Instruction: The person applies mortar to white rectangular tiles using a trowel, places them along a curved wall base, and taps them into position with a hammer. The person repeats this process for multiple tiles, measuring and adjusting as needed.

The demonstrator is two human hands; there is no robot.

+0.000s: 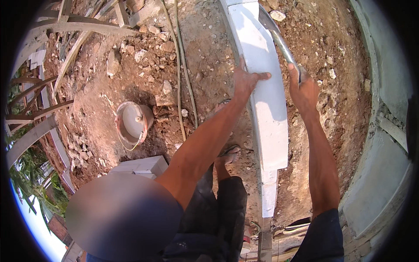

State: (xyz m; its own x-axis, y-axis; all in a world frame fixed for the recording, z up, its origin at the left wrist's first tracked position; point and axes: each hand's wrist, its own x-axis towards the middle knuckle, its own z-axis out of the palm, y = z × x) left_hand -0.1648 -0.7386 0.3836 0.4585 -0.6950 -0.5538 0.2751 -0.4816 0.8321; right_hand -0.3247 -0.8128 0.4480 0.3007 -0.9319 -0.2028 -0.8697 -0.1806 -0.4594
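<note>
Pressing flat with fingers spread, the left hand [245, 81] steadies the long white lightweight block [266, 100] lying on bare soil. Just right of the block, the right hand [303, 89] grips a metal blade [279, 37], apparently trimming; a controlled stroke seems needed.

A large blurred patch [123, 217] covers the lower left, hiding what lies beneath it. The right hand [303, 89] closes around the handle of a metal blade [276, 31], so the handle is hidden. The white block [266, 87] runs past the top edge. The bucket's [131, 122] contents are unclear.
</note>
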